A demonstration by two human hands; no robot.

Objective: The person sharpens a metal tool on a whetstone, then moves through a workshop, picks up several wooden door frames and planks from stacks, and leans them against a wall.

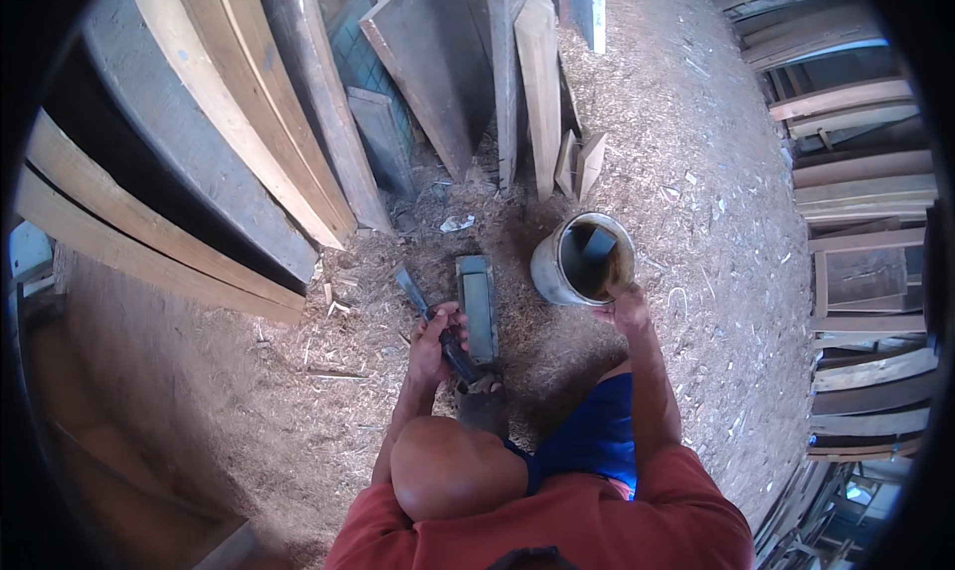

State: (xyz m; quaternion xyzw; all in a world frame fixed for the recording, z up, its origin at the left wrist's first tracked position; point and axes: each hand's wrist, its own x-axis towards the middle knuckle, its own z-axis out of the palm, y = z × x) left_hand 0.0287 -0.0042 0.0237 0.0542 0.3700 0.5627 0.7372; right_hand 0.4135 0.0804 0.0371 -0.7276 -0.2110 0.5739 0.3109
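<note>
My left hand (434, 341) is wrapped round the dark handle of a chisel (413, 292). Its flat metal blade points up and to the left, away from me. Just right of it lies a long sharpening stone (477, 306), grey-green, set in a narrow wooden holder on the ground. My right hand (627, 311) is closed on the near right rim of a pale bucket (549, 275). Inside that bucket are dark liquid and a flat grey piece (600, 244). The fingertips are partly hidden at the rim.
Boards and planks (428, 58) lean upright along the far side and the left. Stacked timber (860, 182) lines the right. Wood shavings cover the earth floor (696, 272). My bent knee (458, 471) is close below the chisel; a small pointed offcut (591, 164) stands beyond the bucket.
</note>
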